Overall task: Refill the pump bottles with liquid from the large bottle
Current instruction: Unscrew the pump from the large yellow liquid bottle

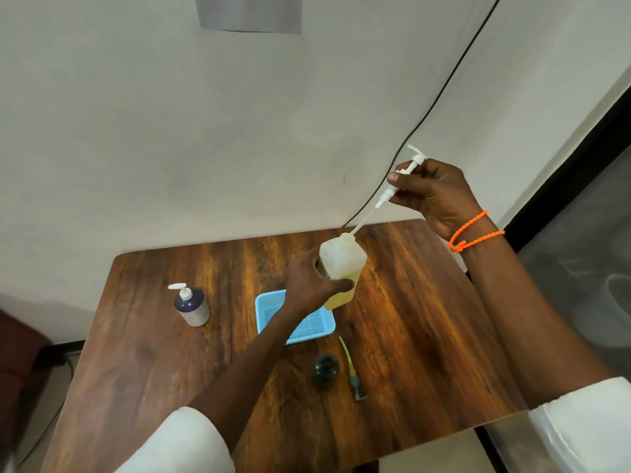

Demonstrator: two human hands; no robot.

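My right hand pinches the white pump head, fingers curled round its collar, and holds it high and tilted, so that its dip tube slants down to the mouth of the square bottle; I cannot tell whether the tip is inside the neck. My left hand grips that translucent bottle round its middle, above the table, with yellow liquid filling its lower part.

Below it a blue mesh basket lies on the table. To the left a dark pump bottle stands upright, pump on. Nearer me are a dark round bottle and, just beside it, a yellow tube with a grey end.

I judge the step to be the pump coming apart from or going onto this bottle. The next move calls for keeping the bottle upright and the tube clear of drips.
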